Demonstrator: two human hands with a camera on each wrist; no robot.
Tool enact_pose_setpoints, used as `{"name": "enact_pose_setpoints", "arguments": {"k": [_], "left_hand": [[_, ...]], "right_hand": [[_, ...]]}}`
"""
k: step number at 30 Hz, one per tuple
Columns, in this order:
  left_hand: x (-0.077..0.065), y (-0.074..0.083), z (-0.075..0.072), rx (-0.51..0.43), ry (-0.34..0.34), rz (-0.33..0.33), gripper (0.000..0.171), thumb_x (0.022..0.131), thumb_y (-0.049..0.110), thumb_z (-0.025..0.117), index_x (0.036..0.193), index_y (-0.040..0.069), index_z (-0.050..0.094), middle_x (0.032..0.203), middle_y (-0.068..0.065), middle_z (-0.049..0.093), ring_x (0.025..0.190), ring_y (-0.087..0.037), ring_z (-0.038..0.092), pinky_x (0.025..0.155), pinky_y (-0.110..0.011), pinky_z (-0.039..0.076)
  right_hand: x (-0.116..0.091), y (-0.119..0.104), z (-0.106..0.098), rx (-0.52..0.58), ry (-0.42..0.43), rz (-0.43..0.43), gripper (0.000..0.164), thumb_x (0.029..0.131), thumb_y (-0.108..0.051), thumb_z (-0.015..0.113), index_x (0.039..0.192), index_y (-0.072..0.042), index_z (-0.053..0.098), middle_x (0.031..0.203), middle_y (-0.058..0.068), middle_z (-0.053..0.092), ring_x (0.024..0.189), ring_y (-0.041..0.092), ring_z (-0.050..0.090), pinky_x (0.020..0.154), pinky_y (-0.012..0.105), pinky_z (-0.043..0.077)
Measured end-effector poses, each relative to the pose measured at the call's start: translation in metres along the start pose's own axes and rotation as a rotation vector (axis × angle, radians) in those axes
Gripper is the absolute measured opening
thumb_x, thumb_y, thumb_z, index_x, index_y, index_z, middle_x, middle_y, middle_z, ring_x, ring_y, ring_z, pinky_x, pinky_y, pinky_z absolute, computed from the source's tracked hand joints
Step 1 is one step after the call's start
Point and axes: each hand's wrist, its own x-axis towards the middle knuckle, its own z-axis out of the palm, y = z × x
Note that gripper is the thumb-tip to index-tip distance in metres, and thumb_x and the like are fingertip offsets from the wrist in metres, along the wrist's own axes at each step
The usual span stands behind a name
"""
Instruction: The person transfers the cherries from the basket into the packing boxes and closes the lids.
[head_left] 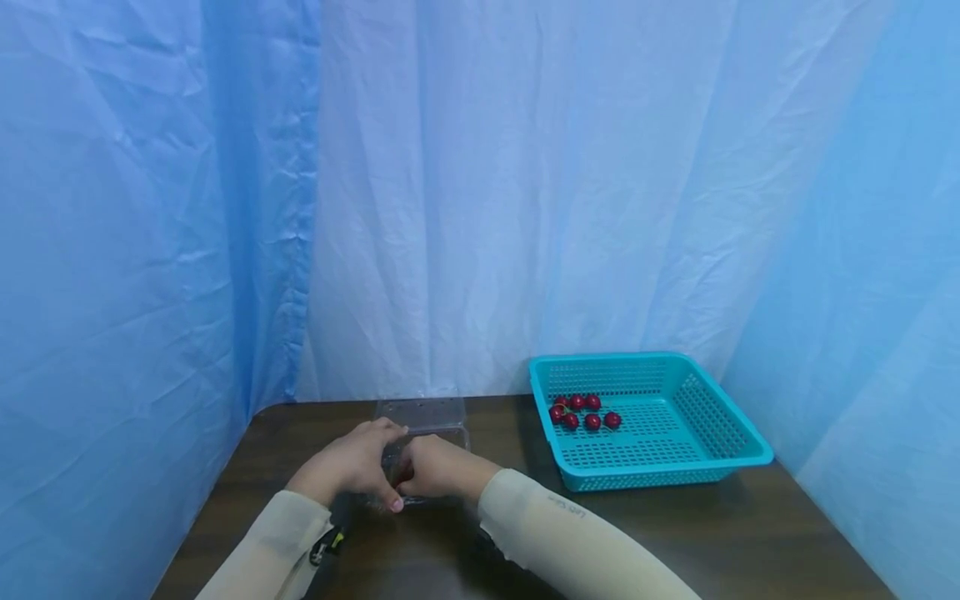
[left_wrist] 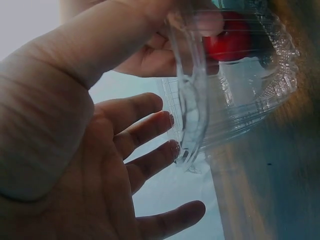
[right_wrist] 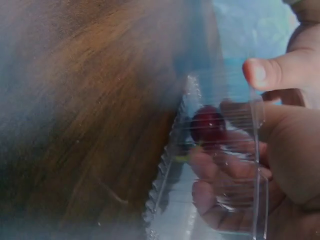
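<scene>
The right hand (head_left: 438, 468) pinches a cherry (right_wrist: 207, 124) inside the box (left_wrist: 192, 127). The left hand (head_left: 354, 460), fingers loose, touches the box. It seems best to squeeze softly and keep the box still.

Curtained-off booth, small staged setup, lab- or studio-like; can't tell what kind of building is around it. Pale blue cloth on three sides: back curtain (head_left: 525, 183), left curtain (head_left: 112, 250), right curtain (head_left: 885, 292), all creased, hanging in folds, filling the head view above the surface (head_left: 750, 533). Surface is dark wood-grain, far edge close to the back cloth. Light cool, bluish. Items on it are kitchen-type: turquoise basket (head_left: 615, 357) with cherries (head_left: 592, 422), clear plastic box (head_left: 423, 411). Those alone would fit a home; the cloth walls say booth. Wrist views agree: wood grain, pale bluish background.
</scene>
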Motion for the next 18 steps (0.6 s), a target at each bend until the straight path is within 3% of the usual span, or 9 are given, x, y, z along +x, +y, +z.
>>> {"name": "enact_pose_setpoints", "arguments": {"k": [8, 18], "left_hand": [[-0.003, 0.002, -0.001, 0.023, 0.002, -0.018, 0.119, 0.066, 0.037, 0.114, 0.168, 0.014, 0.057, 0.173, -0.017, 0.051, 0.160, -0.049, 0.047, 0.118, -0.078, 0.050], [-0.003, 0.010, -0.002, 0.040, 0.010, -0.050, 0.119, 0.065, 0.037, 0.114, 0.168, 0.018, 0.057, 0.172, -0.016, 0.052, 0.159, -0.050, 0.049, 0.117, -0.078, 0.051]], "right_hand": [[-0.011, 0.001, -0.015, 0.012, 0.005, 0.003, 0.009, 0.107, -0.028, 0.083, 0.110, -0.022, 0.089, 0.092, -0.012, 0.083, 0.075, 0.000, 0.070, 0.075, 0.019, 0.062], [-0.037, 0.000, -0.059, -0.052, 0.040, 0.080, 0.013, 0.108, -0.036, 0.081, 0.110, -0.024, 0.087, 0.093, -0.011, 0.079, 0.076, 0.003, 0.071, 0.076, 0.024, 0.065]]}}
